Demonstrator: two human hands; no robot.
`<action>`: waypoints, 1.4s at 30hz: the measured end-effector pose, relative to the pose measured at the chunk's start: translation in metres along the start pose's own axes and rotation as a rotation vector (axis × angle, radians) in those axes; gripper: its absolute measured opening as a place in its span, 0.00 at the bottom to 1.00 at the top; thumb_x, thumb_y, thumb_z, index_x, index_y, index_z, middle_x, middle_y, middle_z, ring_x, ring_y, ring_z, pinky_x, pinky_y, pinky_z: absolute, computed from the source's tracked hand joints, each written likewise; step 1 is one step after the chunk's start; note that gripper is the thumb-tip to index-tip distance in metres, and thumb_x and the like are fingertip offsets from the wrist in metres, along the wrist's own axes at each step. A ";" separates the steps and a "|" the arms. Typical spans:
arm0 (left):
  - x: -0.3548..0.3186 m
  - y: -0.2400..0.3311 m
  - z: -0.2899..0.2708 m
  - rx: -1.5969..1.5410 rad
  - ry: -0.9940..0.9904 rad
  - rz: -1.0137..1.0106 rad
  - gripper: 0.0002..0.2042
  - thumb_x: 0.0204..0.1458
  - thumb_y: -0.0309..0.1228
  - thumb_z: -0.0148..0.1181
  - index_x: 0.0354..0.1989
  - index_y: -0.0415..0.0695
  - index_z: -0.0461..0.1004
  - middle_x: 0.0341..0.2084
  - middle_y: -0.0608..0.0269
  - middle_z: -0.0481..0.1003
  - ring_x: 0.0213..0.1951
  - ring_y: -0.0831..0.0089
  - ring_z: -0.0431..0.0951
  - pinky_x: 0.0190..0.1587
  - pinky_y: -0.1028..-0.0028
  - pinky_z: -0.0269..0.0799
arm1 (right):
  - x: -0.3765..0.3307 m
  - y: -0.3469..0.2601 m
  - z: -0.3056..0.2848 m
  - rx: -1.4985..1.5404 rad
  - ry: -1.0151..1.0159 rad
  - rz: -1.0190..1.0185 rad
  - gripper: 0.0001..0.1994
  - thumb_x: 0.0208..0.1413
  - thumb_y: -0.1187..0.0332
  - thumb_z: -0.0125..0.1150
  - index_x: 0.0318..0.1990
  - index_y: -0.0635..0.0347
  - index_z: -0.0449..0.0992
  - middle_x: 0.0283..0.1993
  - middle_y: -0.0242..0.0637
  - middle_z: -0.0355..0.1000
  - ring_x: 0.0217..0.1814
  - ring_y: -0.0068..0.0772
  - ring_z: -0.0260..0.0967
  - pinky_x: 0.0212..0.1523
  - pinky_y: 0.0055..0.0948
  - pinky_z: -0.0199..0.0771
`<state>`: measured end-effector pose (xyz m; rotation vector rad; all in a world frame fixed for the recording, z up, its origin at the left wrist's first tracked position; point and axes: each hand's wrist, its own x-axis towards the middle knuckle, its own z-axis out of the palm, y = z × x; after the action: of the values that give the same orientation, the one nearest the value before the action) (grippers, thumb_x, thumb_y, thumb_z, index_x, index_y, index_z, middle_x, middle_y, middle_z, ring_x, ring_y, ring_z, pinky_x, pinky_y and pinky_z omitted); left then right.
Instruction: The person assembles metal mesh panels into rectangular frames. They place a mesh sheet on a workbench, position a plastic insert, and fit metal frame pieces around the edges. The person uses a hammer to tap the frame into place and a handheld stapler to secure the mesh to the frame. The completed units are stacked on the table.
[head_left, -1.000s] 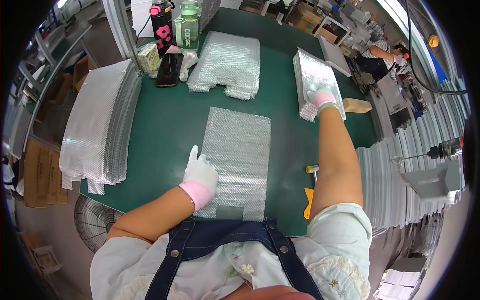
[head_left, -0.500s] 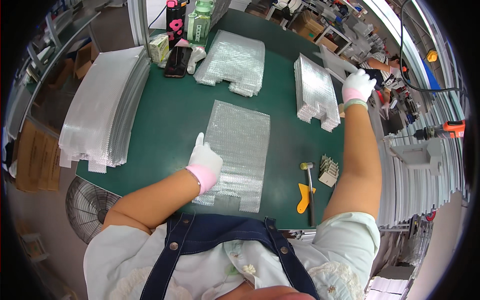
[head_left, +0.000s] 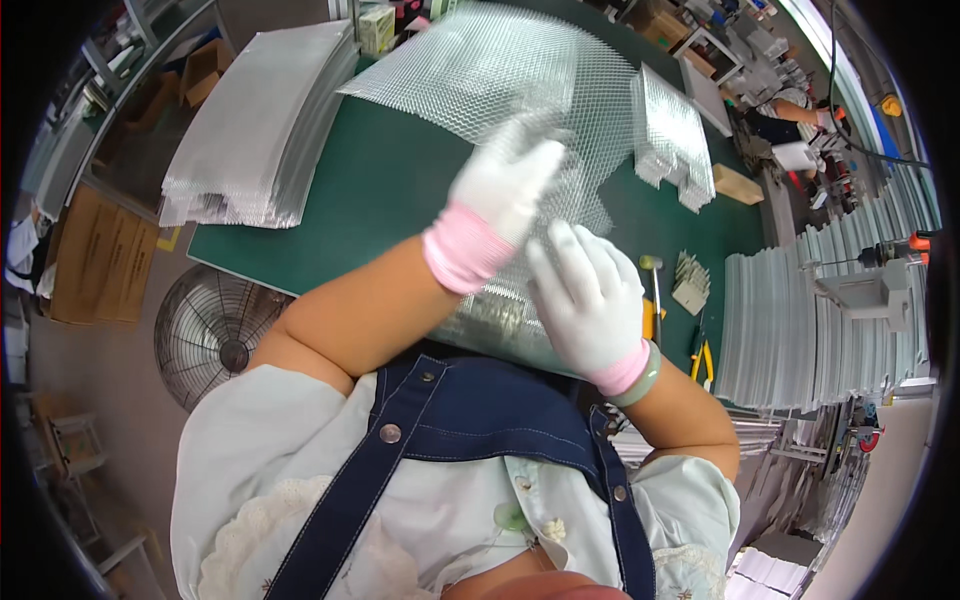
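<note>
Because the left hand (head_left: 505,190) is blurred, its grip can't be told; right hand (head_left: 590,290) has fingers loosely spread, nothing visibly held. Silvery textured sheet (head_left: 470,70) spans worktop's (head_left: 365,190) far middle; uneven pinching could crease it.

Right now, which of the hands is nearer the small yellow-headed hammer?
Right. The right hand is just left of the hammer; the left hand is farther off, up and left.

No readable text, faint print on brown cardboard (head_left: 85,260), too small.
</note>
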<state>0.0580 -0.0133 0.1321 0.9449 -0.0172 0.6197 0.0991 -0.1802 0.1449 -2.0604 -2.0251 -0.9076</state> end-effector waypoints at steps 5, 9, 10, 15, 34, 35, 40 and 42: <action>-0.027 0.042 -0.057 0.360 -0.199 -0.299 0.20 0.63 0.33 0.56 0.61 0.36 0.68 0.44 0.58 0.79 0.45 0.74 0.79 0.49 0.72 0.75 | -0.033 0.016 -0.024 0.278 0.327 0.562 0.31 0.49 0.73 0.68 0.63 0.66 0.66 0.53 0.46 0.70 0.51 0.35 0.71 0.51 0.33 0.72; -0.051 0.017 -0.054 0.829 -0.026 -0.358 0.23 0.58 0.35 0.64 0.56 0.33 0.71 0.34 0.60 0.80 0.39 0.78 0.79 0.41 0.77 0.75 | -0.069 0.003 0.018 1.112 0.165 1.282 0.31 0.61 0.68 0.65 0.67 0.71 0.60 0.38 0.34 0.76 0.37 0.22 0.72 0.40 0.24 0.74; -0.057 0.001 -0.060 1.101 0.086 -0.266 0.28 0.54 0.41 0.67 0.56 0.32 0.70 0.34 0.55 0.79 0.40 0.72 0.80 0.43 0.73 0.75 | -0.079 -0.005 0.034 0.972 0.137 1.270 0.32 0.60 0.65 0.66 0.66 0.72 0.61 0.36 0.34 0.75 0.36 0.23 0.72 0.40 0.25 0.74; -0.070 -0.031 -0.076 1.485 0.099 -0.282 0.40 0.50 0.53 0.67 0.61 0.32 0.63 0.39 0.44 0.79 0.43 0.54 0.80 0.50 0.62 0.75 | -0.086 -0.021 0.067 0.579 -0.083 1.247 0.39 0.57 0.54 0.67 0.66 0.76 0.59 0.31 0.41 0.74 0.32 0.33 0.73 0.39 0.29 0.74; -0.053 -0.076 -0.107 1.806 -0.031 -0.489 0.30 0.58 0.58 0.54 0.46 0.37 0.67 0.32 0.45 0.79 0.37 0.49 0.82 0.39 0.56 0.78 | -0.092 -0.001 0.139 0.328 -0.564 1.103 0.41 0.59 0.43 0.57 0.66 0.73 0.60 0.46 0.60 0.77 0.49 0.56 0.76 0.50 0.46 0.76; -0.052 -0.076 -0.107 1.802 -0.037 -0.480 0.30 0.58 0.58 0.54 0.46 0.37 0.67 0.31 0.46 0.79 0.37 0.49 0.82 0.39 0.56 0.77 | -0.091 0.000 0.139 0.329 -0.555 1.101 0.40 0.59 0.43 0.57 0.66 0.73 0.61 0.46 0.60 0.77 0.49 0.57 0.76 0.50 0.46 0.76; -0.050 -0.081 -0.113 1.790 -0.032 -0.476 0.31 0.57 0.60 0.53 0.47 0.38 0.67 0.31 0.47 0.79 0.37 0.49 0.81 0.39 0.56 0.77 | -0.096 0.008 0.147 0.342 -0.559 1.075 0.41 0.58 0.43 0.58 0.66 0.72 0.60 0.47 0.62 0.76 0.51 0.57 0.75 0.52 0.47 0.75; -0.049 -0.078 -0.111 1.800 -0.040 -0.505 0.32 0.57 0.60 0.54 0.47 0.38 0.67 0.32 0.47 0.79 0.38 0.50 0.81 0.40 0.56 0.77 | -0.094 0.007 0.145 0.338 -0.585 1.085 0.41 0.57 0.41 0.58 0.65 0.70 0.62 0.47 0.61 0.76 0.52 0.57 0.75 0.51 0.47 0.75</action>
<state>0.0288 0.0140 -0.0066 2.5655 0.8455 -0.0298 0.1607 -0.1935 -0.0161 -2.7908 -0.7430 0.2322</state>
